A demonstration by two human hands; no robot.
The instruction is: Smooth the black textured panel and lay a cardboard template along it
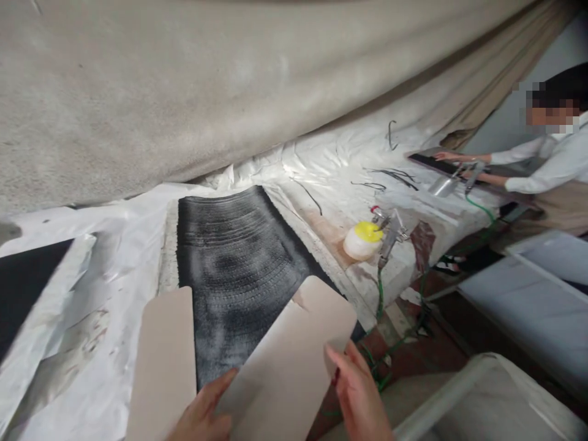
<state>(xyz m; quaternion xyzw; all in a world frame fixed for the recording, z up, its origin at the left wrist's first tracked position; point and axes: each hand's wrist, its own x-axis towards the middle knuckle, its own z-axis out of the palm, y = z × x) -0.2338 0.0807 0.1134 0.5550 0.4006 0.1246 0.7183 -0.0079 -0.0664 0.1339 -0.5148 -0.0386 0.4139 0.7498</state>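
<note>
Cloth, a huge grey sheet (206, 79), sags across the whole twelve o'clock side above white plastic sheeting (316, 165) on the bench. At centre lies a black ribbed strip (234, 263), dusted pale. At six o'clock two beige card templates overlap it: the left hand (202, 413) pins the right template (289, 361) with its fingers, the right hand (361, 395) pinches its three o'clock edge, while the left template (163, 364) lies untouched. Keeping both edges parallel to the strip looks wise. A spray gun (388, 229) rests at three o'clock. Both wrists are cut off, and what a co-worker's hand (448, 157) at two o'clock presses on is unclear.
</note>
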